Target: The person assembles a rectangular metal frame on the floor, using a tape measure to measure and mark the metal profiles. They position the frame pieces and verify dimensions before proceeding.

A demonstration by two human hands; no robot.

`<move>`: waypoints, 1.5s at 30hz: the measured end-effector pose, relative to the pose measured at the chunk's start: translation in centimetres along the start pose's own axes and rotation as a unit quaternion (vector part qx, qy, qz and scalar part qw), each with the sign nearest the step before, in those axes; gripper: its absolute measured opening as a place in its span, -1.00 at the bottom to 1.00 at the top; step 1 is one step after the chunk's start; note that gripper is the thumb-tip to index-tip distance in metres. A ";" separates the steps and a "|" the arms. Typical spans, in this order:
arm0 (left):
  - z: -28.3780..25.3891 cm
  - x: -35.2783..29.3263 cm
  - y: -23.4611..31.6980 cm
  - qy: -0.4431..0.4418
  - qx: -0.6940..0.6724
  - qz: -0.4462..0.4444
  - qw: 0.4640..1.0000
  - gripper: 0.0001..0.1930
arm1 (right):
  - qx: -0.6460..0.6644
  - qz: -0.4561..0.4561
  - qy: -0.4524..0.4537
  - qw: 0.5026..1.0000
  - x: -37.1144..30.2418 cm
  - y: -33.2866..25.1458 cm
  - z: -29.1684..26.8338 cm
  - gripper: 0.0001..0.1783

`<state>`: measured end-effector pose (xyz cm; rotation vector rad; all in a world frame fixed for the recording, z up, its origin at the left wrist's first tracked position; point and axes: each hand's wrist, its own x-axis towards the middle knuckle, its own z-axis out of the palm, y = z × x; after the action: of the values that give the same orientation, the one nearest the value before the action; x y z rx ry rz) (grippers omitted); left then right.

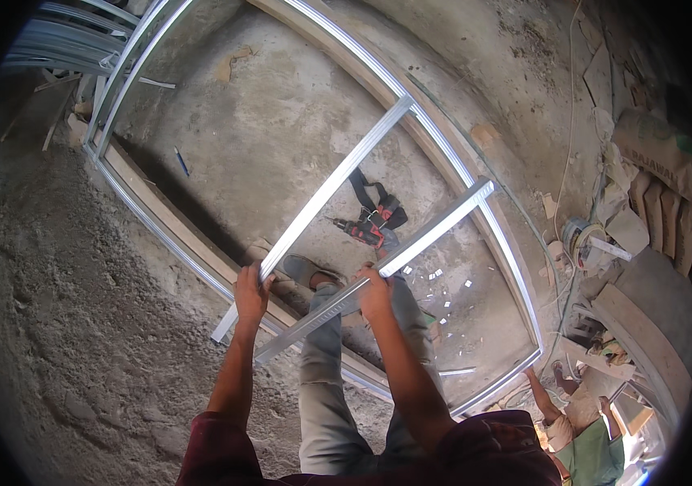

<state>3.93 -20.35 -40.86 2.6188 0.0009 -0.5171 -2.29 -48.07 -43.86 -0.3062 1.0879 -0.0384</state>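
A shiny metal bar [326,196] slants across the middle of the frame, the left hand [251,292] gripping it near its lower end. Just right of it, a second metal bar [435,231] is held in the closed right hand [374,293]. Both bars span a large curved-looking metal framework [516,263]. Between them, a red-and-black drill [362,231] lies on the concrete floor [257,121]; white scraps [445,304] are scattered at centre right. At lower right, another person in green [593,455] shows partly.
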 end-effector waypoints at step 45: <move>7.1 9.4 -7.8 0.048 0.081 -0.014 0.995 -0.56 | -0.212 0.067 0.057 0.973 -7.3 0.8 -4.9 -0.32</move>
<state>9.45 -17.39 -53.55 2.8047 0.0284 -0.4155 -10.11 -47.12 -39.81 -0.6194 1.2251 0.3047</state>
